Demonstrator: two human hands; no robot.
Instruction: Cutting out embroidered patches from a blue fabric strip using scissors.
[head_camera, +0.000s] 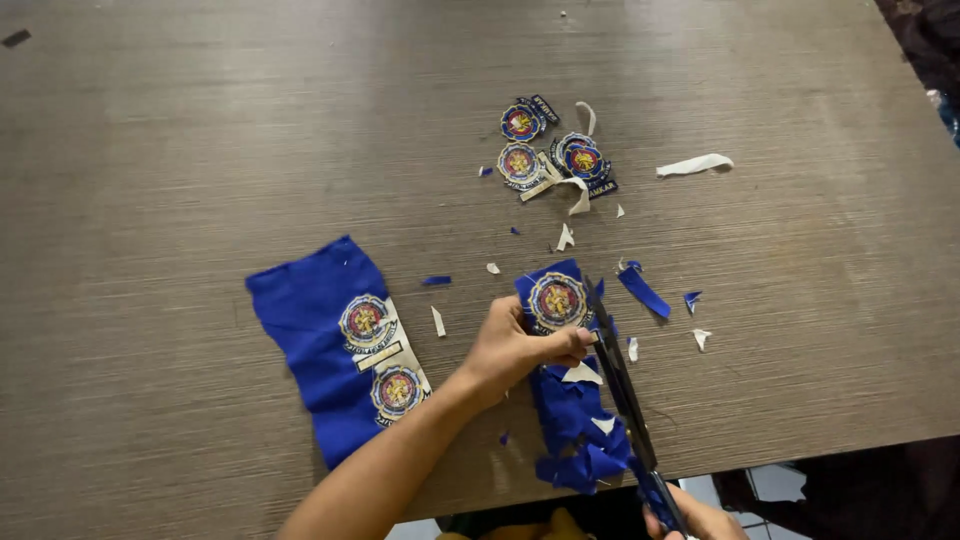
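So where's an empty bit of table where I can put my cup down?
The whole left side of the wooden table is bare, left of the blue cloth. The far edge beyond the cut-out badges is free too. It's crowded in the middle: scraps, the left hand holding a badge strip, and scissors in the right hand.

Left hand (520, 348): forearm enters from bottom edge, angled up-right, fingers curled, thumb and fingertips pinched closed. Right hand (695, 520): mostly cut off by bottom edge, only knuckles visible, fingers closed in grip.
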